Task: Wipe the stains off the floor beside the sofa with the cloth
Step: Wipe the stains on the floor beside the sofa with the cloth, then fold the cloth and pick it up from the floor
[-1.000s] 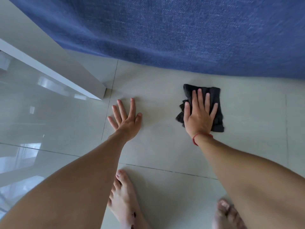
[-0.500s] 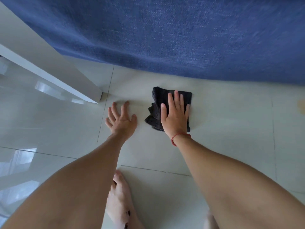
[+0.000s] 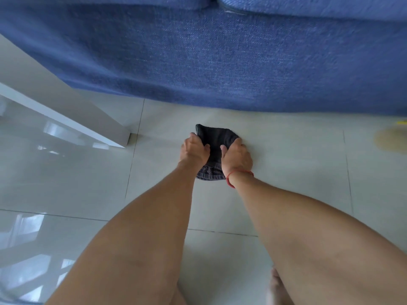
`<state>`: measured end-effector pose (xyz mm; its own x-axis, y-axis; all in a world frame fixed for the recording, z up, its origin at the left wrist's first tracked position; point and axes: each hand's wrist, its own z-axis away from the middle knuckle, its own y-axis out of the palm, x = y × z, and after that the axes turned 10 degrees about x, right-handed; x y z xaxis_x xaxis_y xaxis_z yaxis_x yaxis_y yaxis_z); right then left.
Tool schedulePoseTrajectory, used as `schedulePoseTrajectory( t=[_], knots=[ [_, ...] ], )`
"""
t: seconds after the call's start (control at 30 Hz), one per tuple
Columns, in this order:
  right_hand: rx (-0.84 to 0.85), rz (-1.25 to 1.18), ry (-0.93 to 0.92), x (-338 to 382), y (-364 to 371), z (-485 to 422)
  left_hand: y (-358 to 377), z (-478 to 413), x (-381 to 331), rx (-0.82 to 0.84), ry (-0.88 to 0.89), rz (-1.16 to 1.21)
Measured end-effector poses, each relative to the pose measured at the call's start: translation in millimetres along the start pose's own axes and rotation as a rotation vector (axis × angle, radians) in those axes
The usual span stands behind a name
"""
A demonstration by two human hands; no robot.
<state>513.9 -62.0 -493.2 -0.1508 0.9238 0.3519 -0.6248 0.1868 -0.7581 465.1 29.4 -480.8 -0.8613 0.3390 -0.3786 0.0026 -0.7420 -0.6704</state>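
A white table leg [image 3: 123, 137] stands at my left, my bare foot [image 3: 278, 289] below on the tiles.

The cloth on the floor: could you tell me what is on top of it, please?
Both hands, left hand and right hand, grip the cloth. The floor beneath is hidden.

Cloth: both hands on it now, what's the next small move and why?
Probably slide the cloth right along the floor toward the yellowish stain. Left hand and right hand both grip it, seemingly regathering it; that stain near the sofa is unwiped.
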Motion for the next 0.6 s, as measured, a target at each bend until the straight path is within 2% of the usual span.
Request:
schedulePoseTrajectory(
  t=[0.07,0.2,0.37,0.5,0.6],
  knots=[
    [0.000,-0.024,-0.015,-5,2,1,6,3,-4,0.011,-0.026,0.084],
    [0.020,-0.138,-0.033,-9,6,4,12,12,-4,0.022,-0.034,0.053],
    [0.077,-0.254,-0.027,-21,11,23,21,34,8,0.078,-0.104,0.133],
    [0.142,-0.309,0.073,-38,20,58,39,72,22,0.148,-0.175,0.161],
    [0.283,-0.269,0.160,-51,18,83,44,104,34,0.267,-0.253,0.084]
  ],
)
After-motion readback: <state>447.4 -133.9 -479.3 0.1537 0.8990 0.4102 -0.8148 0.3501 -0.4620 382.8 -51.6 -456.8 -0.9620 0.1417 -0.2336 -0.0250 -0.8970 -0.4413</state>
